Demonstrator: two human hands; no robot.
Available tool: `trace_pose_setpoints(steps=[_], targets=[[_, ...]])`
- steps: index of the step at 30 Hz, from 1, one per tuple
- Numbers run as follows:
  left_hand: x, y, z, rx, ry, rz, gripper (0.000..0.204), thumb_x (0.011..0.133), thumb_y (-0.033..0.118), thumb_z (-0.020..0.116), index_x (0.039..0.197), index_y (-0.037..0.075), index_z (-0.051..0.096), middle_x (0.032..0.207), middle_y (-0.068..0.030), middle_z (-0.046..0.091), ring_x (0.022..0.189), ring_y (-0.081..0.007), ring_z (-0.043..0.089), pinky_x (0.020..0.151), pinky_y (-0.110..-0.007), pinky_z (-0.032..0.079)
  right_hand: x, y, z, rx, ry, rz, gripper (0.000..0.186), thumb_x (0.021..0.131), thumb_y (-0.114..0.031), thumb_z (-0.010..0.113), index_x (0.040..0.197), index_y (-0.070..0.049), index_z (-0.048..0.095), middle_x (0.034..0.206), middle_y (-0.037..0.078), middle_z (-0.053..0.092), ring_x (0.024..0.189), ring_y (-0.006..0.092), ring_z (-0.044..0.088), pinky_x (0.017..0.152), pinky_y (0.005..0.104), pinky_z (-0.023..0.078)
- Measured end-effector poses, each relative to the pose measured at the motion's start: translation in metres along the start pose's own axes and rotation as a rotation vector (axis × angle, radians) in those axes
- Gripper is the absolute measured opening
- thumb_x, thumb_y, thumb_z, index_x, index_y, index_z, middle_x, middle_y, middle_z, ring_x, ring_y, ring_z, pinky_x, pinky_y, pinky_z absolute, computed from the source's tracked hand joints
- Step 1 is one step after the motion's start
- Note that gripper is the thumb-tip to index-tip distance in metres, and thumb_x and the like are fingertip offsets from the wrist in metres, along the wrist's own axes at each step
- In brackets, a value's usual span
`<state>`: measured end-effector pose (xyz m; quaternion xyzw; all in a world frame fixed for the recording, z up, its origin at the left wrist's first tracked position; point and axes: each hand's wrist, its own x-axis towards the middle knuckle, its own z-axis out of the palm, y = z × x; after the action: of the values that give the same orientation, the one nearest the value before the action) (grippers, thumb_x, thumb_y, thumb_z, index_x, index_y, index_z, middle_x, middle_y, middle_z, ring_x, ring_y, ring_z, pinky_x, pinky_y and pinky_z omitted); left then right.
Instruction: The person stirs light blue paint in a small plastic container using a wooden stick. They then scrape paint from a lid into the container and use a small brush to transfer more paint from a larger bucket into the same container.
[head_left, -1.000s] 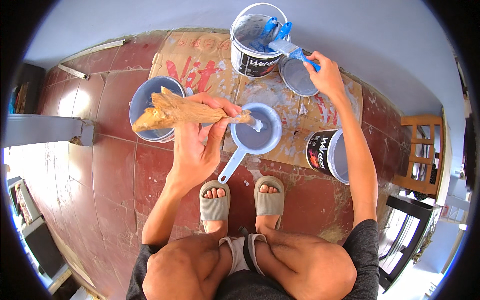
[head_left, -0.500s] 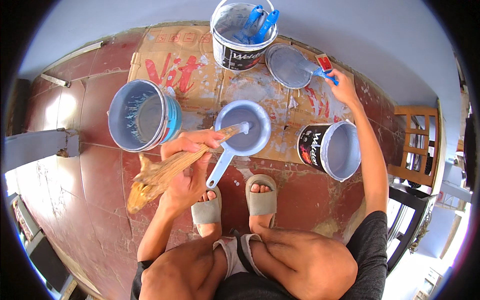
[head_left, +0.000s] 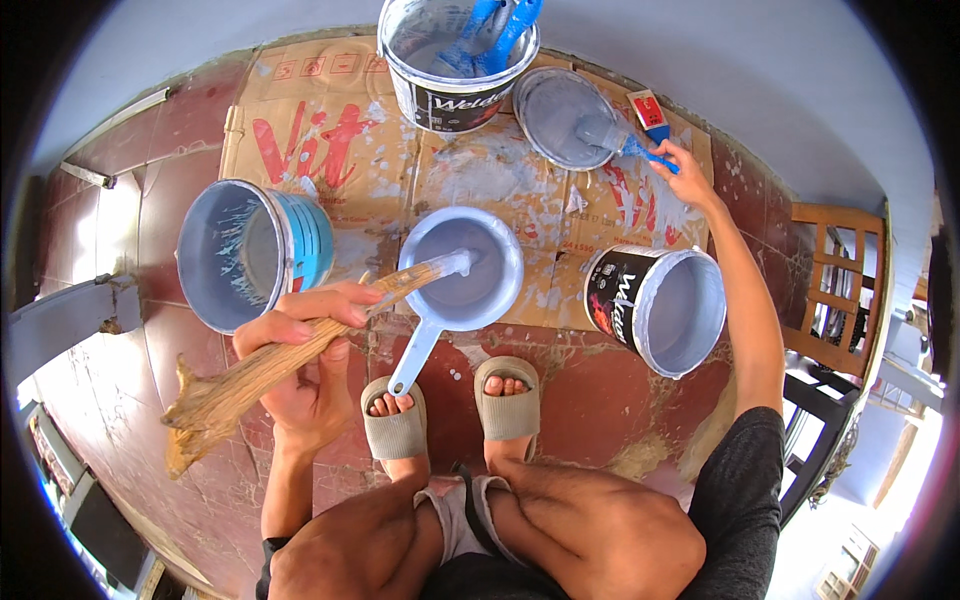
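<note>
Wooden stick [head_left: 258,372] slants forward and right, pointing over the dipper [head_left: 417,354].

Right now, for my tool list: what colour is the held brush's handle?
Blue handle, clearest in head view.

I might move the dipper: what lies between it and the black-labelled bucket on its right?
Only paint-spattered cardboard shows between dipper and bucket in the head view.
</note>
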<state>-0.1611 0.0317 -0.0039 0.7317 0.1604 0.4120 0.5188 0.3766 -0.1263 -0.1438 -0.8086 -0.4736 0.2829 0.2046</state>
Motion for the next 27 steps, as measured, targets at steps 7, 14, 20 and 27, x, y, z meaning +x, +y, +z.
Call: trace_pose_setpoints(steps=[7,14,20,27], targets=[[0.005,-0.002,0.000,0.018,0.052,-0.036,0.029,0.097,0.011,0.055,0.109,0.009,0.029,0.093,-0.0179,0.059,0.089,-0.0362,0.064,0.083,-0.052,0.053,0.005,-0.011,0.009,-0.096,-0.034,-0.011,0.018,0.089,-0.009,0.064,0.101,-0.001,0.054,0.111,0.018,0.066,0.110,0.0336,0.062,0.091,0.0429,0.047],[0.008,-0.004,0.001,0.024,0.056,-0.076,0.031,0.097,0.014,0.056,0.109,0.011,0.028,0.093,-0.0175,0.058,0.089,-0.0366,0.064,0.082,-0.053,0.053,0.013,-0.036,-0.006,-0.352,-0.076,-0.155,0.020,0.086,-0.011,0.065,0.101,0.000,0.057,0.097,0.024,0.065,0.096,0.0409,0.062,0.080,0.0470,0.046],[0.003,-0.003,-0.003,0.009,0.065,-0.082,0.030,0.096,0.010,0.055,0.111,0.011,0.028,0.093,-0.0178,0.058,0.090,-0.0367,0.064,0.083,-0.052,0.052,0.027,-0.071,-0.012,-0.492,-0.173,-0.079,0.017,0.083,-0.011,0.065,0.096,-0.002,0.059,0.086,0.025,0.064,0.087,0.0386,0.063,0.073,0.0468,0.046],[0.004,-0.002,0.001,-0.022,0.050,-0.054,0.029,0.096,0.003,0.054,0.111,0.008,0.030,0.098,-0.0191,0.059,0.094,-0.0356,0.064,0.088,-0.049,0.050,0.054,-0.113,-0.013,-0.657,-0.328,0.104,0.019,0.078,-0.010,0.066,0.092,0.000,0.060,0.086,0.022,0.064,0.086,0.0363,0.063,0.071,0.0454,0.046]])
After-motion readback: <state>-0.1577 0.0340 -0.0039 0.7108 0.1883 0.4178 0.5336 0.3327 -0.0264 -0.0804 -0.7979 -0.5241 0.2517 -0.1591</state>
